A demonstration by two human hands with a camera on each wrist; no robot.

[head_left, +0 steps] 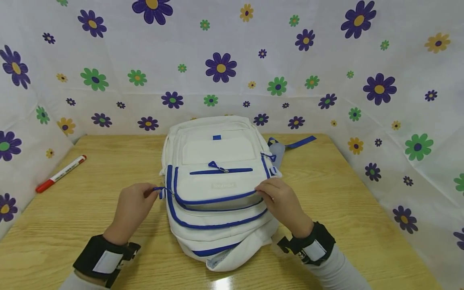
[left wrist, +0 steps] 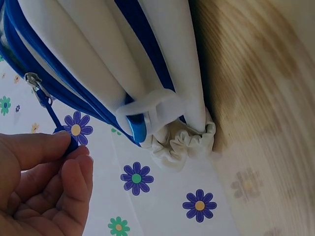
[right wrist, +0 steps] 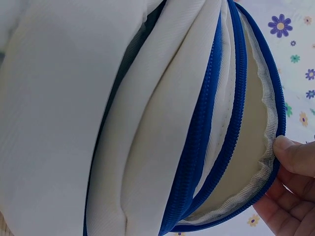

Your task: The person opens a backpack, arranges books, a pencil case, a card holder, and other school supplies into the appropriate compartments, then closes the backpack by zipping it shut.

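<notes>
A white backpack with blue zippers lies on the table, its front pockets facing up. At its left side my left hand pinches a blue zipper pull between thumb and fingertips. The metal slider sits on the blue zipper track in the left wrist view. On the other side, my right hand pinches the blue-trimmed edge of the front pocket flap. That pocket gapes, and its beige inside shows in the right wrist view. Part of the left hand's grip is hidden by its own fingers.
A red-capped white marker lies on the wooden table at the left. A blue strap sticks out behind the backpack's right side. White cloth with printed flowers surrounds the back and sides.
</notes>
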